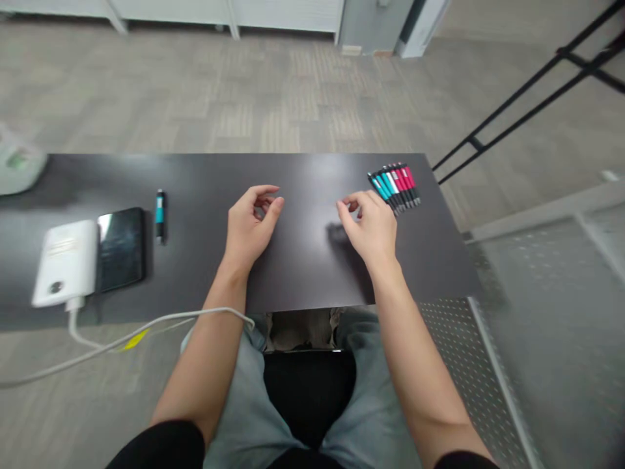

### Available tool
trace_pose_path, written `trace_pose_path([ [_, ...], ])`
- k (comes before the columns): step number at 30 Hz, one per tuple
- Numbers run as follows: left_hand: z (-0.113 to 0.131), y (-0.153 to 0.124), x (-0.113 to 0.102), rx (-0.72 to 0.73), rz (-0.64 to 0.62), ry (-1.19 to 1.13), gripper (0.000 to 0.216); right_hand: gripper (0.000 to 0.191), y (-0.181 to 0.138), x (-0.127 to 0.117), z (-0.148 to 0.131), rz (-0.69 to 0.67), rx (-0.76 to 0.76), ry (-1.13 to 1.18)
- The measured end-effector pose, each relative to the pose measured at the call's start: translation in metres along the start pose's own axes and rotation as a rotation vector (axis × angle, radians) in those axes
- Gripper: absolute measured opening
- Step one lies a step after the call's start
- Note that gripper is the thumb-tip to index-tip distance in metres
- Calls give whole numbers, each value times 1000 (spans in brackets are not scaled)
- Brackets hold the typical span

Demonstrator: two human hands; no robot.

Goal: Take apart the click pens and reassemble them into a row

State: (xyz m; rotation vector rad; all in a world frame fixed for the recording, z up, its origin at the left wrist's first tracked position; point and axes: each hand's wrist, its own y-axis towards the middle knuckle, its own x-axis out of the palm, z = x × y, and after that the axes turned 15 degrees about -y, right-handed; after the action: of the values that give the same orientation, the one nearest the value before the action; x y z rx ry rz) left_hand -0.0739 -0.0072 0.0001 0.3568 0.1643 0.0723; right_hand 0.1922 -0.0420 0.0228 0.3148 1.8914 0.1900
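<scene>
My left hand rests at the middle of the dark table, its fingers loosely curved and the thumb apart from them. Nothing is in it. To its right, my right hand is also loosely curled, empty, with a shadow below its fingers. Just beyond and beside this hand, several pens lie in a row, with teal, white and red barrels and black grips. They partly sit behind the right hand's knuckles. A single teal and black pen lies alone, left of my left hand.
On the left are a black phone and a white power bank. A white cable runs from the power bank across my left forearm. A white object stands at the far left. A black metal frame rises beyond the table's right edge.
</scene>
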Motion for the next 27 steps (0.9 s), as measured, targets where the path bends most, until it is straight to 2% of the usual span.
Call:
trace_pose_path([
  [2, -1, 3, -23, 42, 112, 127, 31, 26, -8, 11, -25, -76, -123, 71],
  [4, -1, -1, -53, 65, 244, 374, 27, 29, -14, 26, -42, -148, -214, 119],
  [6, -2, -10, -85, 21, 329, 595, 28, 29, -17, 41, -50, -214, -278, 158],
  [10, -8, -28, -136, -92, 268, 833, 34, 27, -14, 56, -51, -256, -330, 219],
  [14, -15, -28, -160, -130, 171, 963, 24, 28, -9, 57, -47, -259, -343, 245],
  [17, -12, -20, -164, -121, 128, 926, 10, 27, -6, 59, -47, -257, -359, 272],
  [20, -8, -13, -154, -146, 48, 826, 12, 18, -2, 62, -47, -233, -328, 357],
  [21, -7, -11, -147, -145, 8, 785, 16, 17, -1, 62, -47, -207, -323, 391],
  [23, -8, -7, -126, -118, -69, 636, 19, 33, -1, 61, -48, -142, -331, 418],
  [25, -9, -2, -99, -105, -120, 370, 19, 52, -3, 57, -49, -91, -341, 359],
  [27, -12, 7, -69, -149, -133, 54, 28, 55, -5, 52, -49, -54, -333, 258],
])
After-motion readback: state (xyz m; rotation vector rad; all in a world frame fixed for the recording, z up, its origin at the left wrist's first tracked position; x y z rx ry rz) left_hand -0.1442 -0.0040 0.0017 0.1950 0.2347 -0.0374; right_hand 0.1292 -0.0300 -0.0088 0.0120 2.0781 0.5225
